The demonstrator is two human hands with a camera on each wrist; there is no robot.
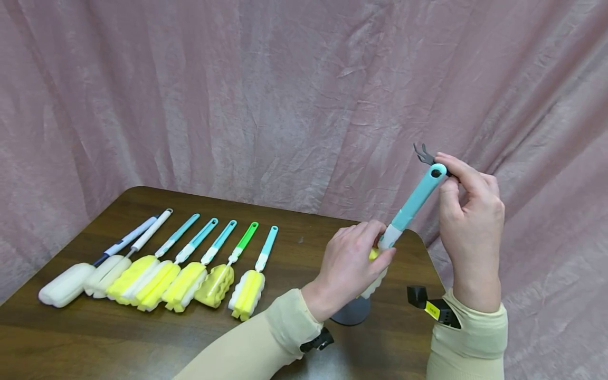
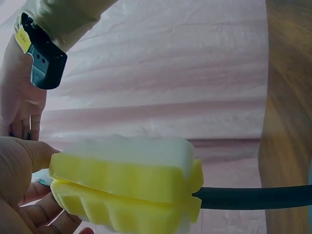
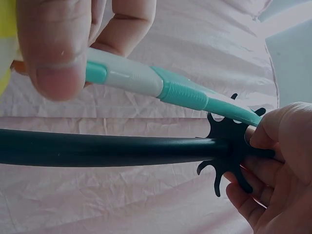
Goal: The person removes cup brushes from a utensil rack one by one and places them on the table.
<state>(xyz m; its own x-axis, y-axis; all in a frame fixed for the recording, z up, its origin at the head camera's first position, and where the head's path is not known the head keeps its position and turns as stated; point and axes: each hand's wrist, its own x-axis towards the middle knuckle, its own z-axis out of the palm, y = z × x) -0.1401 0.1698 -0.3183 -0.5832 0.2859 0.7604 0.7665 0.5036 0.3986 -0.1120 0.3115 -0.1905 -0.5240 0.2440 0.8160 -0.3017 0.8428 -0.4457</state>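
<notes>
My left hand grips a sponge bottle brush where its white-and-teal handle meets the head. The brush tilts with its handle end up, beside a dark stand. In the left wrist view its yellow-and-white sponge head overlaps the stand's pole. My right hand is at the stand's top, thumb and fingers pinching the hooked ring beside the hole in the brush's handle end. Whether the handle hole is on a hook, I cannot tell. The round base shows below my left hand.
Several more sponge brushes lie in a row on the left of the brown wooden table. One has a green handle; a white-headed one is at the far left. A pink curtain hangs behind the table.
</notes>
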